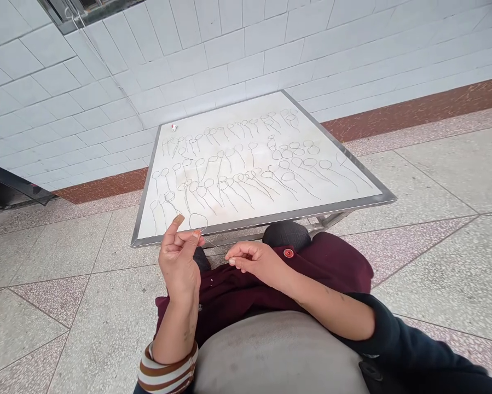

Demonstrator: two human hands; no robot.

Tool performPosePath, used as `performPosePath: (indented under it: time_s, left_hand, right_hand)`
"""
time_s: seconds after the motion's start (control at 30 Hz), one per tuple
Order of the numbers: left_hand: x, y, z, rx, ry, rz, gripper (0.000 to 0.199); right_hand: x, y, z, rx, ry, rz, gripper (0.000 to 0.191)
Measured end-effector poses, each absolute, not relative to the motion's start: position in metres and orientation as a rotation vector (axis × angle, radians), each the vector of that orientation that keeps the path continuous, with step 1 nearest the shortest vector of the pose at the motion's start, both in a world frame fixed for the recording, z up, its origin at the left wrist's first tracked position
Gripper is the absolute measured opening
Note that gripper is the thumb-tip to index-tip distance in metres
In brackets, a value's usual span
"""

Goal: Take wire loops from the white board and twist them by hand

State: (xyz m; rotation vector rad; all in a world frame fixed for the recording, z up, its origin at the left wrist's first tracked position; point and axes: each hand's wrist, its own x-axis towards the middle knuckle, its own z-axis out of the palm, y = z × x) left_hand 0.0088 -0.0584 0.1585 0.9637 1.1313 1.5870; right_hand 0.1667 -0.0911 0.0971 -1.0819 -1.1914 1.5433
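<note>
My left hand point(180, 257) pinches a thin wire loop point(207, 221) between thumb and a finger, just in front of the table's near edge. Its index finger sticks up with a tan wrap at the tip. The wire's tail slants down to the right towards my right hand point(249, 260), whose thumb and fingertips are pressed together at its end. Beyond both hands, several rows of similar looped wires point(289, 176) with long tails lie on the white tabletop point(225, 219).
The low table has a grey metal rim point(270, 214). A small white and red object point(174, 127) sits at its far left corner. Behind stands a white tiled wall point(229, 54). My lap in maroon cloth point(336, 262) is close below the hands.
</note>
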Motion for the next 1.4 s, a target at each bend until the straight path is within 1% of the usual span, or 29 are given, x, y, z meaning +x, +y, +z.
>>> performPosePath:
  time_s: [0.13,0.3,0.4,0.47,0.57,0.67,0.77,1.0,1.1,1.3,1.4]
  left_hand:
    - [0.01,-0.06,0.158,0.961,1.143,1.572,0.053]
    - [0.014,-0.063,0.155,0.954,1.138,1.581,0.053]
    - [0.015,-0.065,0.154,0.969,1.128,1.564,0.053]
    - [0.017,-0.067,0.152,0.986,1.119,1.53,0.055]
    - [0.02,-0.07,0.147,1.016,1.098,1.443,0.057]
    - [0.028,-0.074,0.143,1.037,1.089,1.346,0.057]
    - [0.036,-0.08,0.143,1.05,1.1,1.267,0.057]
    - [0.047,-0.086,0.147,1.056,1.067,1.199,0.059]
    - [0.048,-0.086,0.142,1.027,1.02,1.182,0.061]
    - [0.047,-0.084,0.132,1.002,1.0,1.197,0.057]
    - [0.047,-0.082,0.132,0.959,1.018,1.169,0.058]
  right_hand:
    - [0.168,-0.091,0.092,-1.035,-1.181,1.596,0.029]
    - [0.171,-0.095,0.088,-1.021,-1.264,1.522,0.024]
    - [0.177,-0.095,0.091,-1.047,-1.48,1.415,0.019]
    - [0.182,-0.091,0.097,-1.089,-1.566,1.358,0.019]
    - [0.187,-0.084,0.11,-1.122,-1.385,1.283,0.025]
    - [0.184,-0.077,0.122,-1.033,-1.222,1.263,0.031]
    - [0.18,-0.074,0.125,-0.991,-1.162,1.265,0.028]
    - [0.182,-0.073,0.125,-1.038,-0.985,1.283,0.031]
    - [0.184,-0.073,0.128,-1.03,-0.963,1.305,0.032]
    - [0.187,-0.074,0.126,-1.033,-0.956,1.321,0.03]
    - [0.188,-0.071,0.121,-1.048,-0.954,1.313,0.031]
